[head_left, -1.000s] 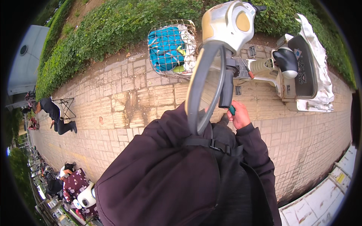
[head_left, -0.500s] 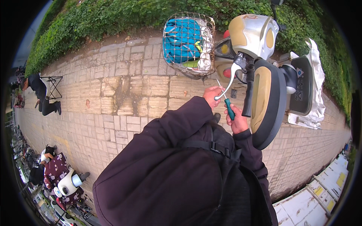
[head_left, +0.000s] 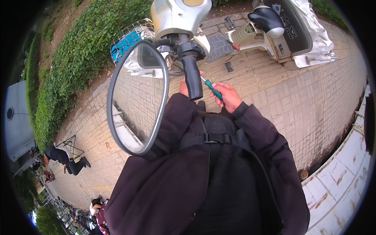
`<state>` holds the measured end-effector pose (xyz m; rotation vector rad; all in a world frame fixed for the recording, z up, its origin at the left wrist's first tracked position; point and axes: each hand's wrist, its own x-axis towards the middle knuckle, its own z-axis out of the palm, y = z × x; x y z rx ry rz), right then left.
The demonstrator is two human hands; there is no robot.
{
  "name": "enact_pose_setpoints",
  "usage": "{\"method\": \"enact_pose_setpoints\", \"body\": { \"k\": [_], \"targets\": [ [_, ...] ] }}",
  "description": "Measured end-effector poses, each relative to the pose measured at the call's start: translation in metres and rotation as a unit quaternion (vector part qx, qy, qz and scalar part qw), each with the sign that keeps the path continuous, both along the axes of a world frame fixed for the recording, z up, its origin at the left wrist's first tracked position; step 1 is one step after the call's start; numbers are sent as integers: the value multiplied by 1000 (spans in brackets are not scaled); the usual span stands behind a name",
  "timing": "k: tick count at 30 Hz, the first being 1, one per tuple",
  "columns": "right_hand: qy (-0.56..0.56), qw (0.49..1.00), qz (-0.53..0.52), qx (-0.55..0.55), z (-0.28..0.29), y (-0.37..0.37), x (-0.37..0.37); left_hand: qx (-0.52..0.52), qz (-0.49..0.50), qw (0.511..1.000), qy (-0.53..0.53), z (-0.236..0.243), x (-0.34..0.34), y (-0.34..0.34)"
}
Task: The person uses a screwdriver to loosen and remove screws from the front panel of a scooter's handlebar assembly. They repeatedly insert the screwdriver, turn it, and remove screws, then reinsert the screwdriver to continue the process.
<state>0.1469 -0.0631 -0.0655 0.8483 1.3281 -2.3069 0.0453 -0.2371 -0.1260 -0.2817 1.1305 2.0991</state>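
A screwdriver with a green handle [head_left: 214, 91] is gripped in my right hand [head_left: 228, 96]; its shaft points up and left toward the handlebar of a silver and tan scooter [head_left: 182, 17]. The scooter's black handlebar grip [head_left: 192, 78] stands in front of my left hand [head_left: 183, 87], hiding most of its fingers. A fingertip shows just past the grip's right side. Whatever the left hand may hold is hidden. Left of the grip, a large oval mirror [head_left: 137, 98] covers part of my left sleeve.
A wire basket [head_left: 131, 39] with blue cloth sits by the hedge [head_left: 74, 58]. An orange-handled tool [head_left: 235, 46] lies on the footboard [head_left: 222, 47]. A small black block [head_left: 228, 66] rests on the paving. At left a person [head_left: 64, 158] sits on a folding stool.
The view has swung right, so the scooter's front and basket appear farther left. The mirror's glass now shows. My left hand has passed behind the grip; the right still holds the screwdriver.
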Motion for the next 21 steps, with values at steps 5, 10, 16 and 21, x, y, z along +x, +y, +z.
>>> {"method": "enact_pose_setpoints", "body": {
  "k": [5,10,16,21],
  "targets": [
    [-11,1000,16,-19,1,32,6,-6,19,999,-50,22,7,31],
    [32,998,42,-24,7,69,4,-34,48,998,-11,48,7,74],
    [159,987,-26,-7,6,87,-26,-79,103,989,71,72,-19,115],
    [176,982,-71,-6,-10,84,-52,-145,95,981,90,71,-53,129]
  ]
}}
